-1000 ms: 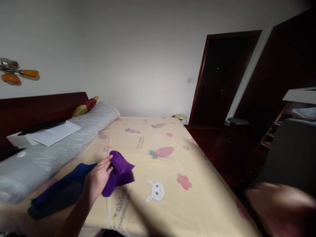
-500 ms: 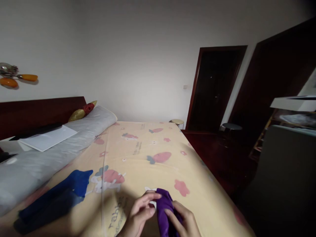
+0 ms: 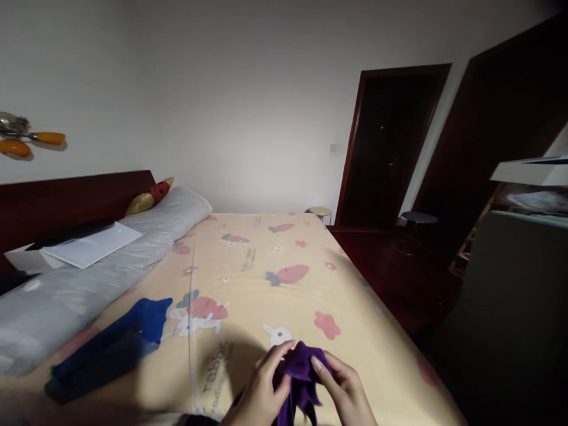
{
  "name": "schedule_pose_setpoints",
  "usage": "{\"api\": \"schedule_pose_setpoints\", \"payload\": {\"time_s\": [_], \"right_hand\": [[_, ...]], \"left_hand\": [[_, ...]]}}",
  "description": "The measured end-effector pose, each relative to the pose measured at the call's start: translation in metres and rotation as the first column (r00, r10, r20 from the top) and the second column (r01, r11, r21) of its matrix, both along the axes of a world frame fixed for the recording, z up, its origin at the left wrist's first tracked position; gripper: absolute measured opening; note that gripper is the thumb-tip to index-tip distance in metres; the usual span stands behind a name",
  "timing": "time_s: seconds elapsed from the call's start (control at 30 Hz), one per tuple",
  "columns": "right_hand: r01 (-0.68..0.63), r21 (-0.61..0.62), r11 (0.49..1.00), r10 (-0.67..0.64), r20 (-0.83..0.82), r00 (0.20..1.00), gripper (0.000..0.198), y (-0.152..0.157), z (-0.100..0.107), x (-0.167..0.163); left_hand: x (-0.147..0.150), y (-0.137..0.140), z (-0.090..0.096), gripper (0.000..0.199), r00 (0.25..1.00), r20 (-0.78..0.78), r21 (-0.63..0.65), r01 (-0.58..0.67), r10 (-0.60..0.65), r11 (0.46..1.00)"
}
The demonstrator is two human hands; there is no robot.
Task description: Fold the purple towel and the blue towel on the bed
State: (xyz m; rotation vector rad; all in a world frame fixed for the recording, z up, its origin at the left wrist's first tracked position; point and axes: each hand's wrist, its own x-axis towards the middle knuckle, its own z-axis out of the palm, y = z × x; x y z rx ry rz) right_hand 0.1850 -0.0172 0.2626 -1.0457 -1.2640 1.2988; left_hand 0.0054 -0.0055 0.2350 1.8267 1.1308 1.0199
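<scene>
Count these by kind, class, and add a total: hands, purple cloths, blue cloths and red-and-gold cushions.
Hands: 2 (left hand, right hand)
Purple: 1 (purple cloth in both hands)
Blue: 1 (blue cloth on the bed)
Red-and-gold: 1 (cushion by the headboard)
Total: 5

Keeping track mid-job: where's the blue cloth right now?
In the head view, the blue cloth lies at lower left on the patterned sheet, near the grey bolster, left of the left hand.

Fingers (image 3: 329,381) partly hide the purple cloth (image 3: 304,362), cut off below.
</scene>
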Motion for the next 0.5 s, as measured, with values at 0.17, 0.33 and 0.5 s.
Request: {"api": "schedule_pose_setpoints", "payload": {"time_s": [0.17, 0.33, 0.5], "right_hand": [[-0.054, -0.038, 0.998, 0.05, -0.093, 0.994, 0.036, 0.0, 0.001, 0.007], [-0.089, 0.011, 0.996, 0.09, -0.042, 0.995, 0.049, -0.011, -0.005, -0.003], [0.049, 0.093, 0.994, -0.06, 0.123, 0.991, 0.036, -0.014, -0.016, -0.013]], "left_hand": [[0.005, 0.005, 0.005, 0.012, 0.997, 0.066, -0.071, -0.043, 0.047, 0.997], [0.01, -0.002, 0.008, 0.028, 0.966, 0.258, -0.211, 0.037, 0.02, 0.977], [0.01, -0.007, 0.007, 0.035, 0.96, 0.266, -0.225, 0.148, -0.085, 0.963]]}}
